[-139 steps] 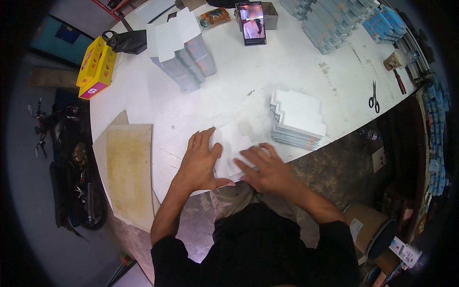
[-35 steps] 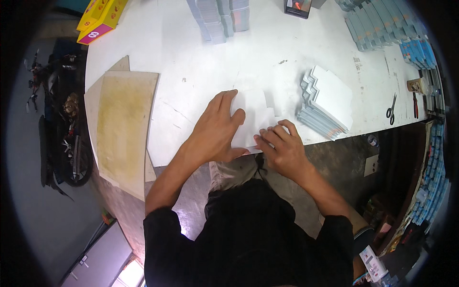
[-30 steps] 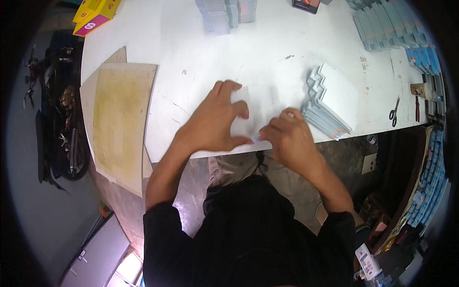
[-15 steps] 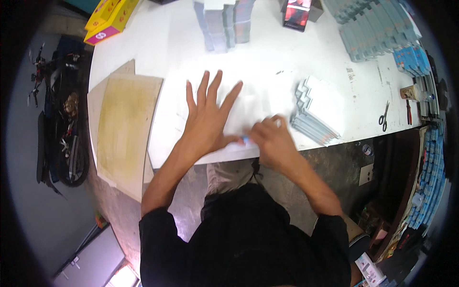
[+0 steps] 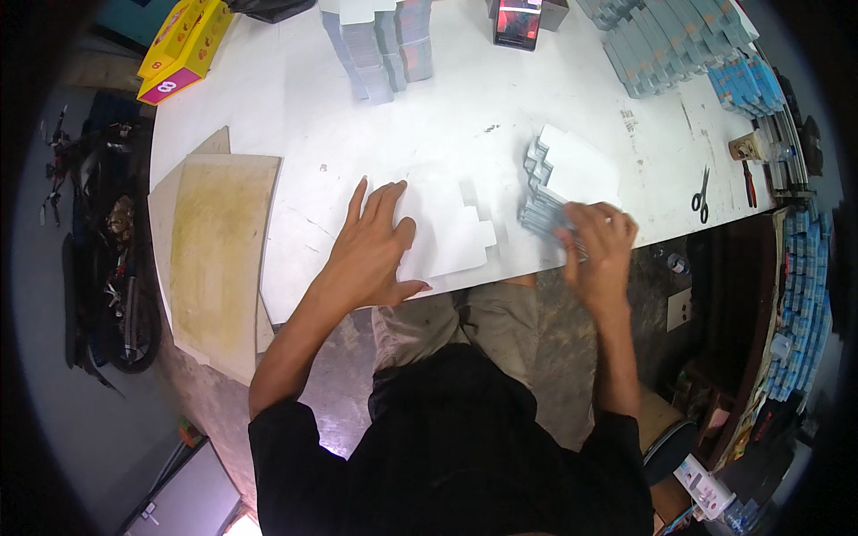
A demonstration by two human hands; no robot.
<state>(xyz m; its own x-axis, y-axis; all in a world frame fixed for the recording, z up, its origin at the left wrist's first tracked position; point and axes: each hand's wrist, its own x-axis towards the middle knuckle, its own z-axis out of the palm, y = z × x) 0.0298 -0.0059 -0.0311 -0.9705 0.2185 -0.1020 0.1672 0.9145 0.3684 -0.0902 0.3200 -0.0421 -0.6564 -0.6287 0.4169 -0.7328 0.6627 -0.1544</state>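
A flat white die-cut carton piece (image 5: 456, 243) with a stepped right side lies near the table's front edge. My left hand (image 5: 371, 255) rests palm down at its left side, with the fingers apart and the thumb pointing right along the table edge. To the right is a fanned stack of similar flat cartons (image 5: 581, 170), white on top with grey stepped edges. My right hand (image 5: 603, 250) is at the stack's near end, thumb and fingers bent around its edge. How many pieces the fingers grip is hidden.
The white table (image 5: 295, 98) carries brown boards (image 5: 219, 259) at left, a yellow box (image 5: 183, 54), tall carton stacks (image 5: 380, 54), a phone (image 5: 517, 22) and grey-blue carton bundles (image 5: 670, 45) at the back. Scissors (image 5: 702, 195) and a cup (image 5: 744, 147) lie at right.
My right hand has left the spot beside my left thumb and moved right to the carton stack. My left hand has stayed by the white piece, its fingers less spread. The view has shifted slightly.
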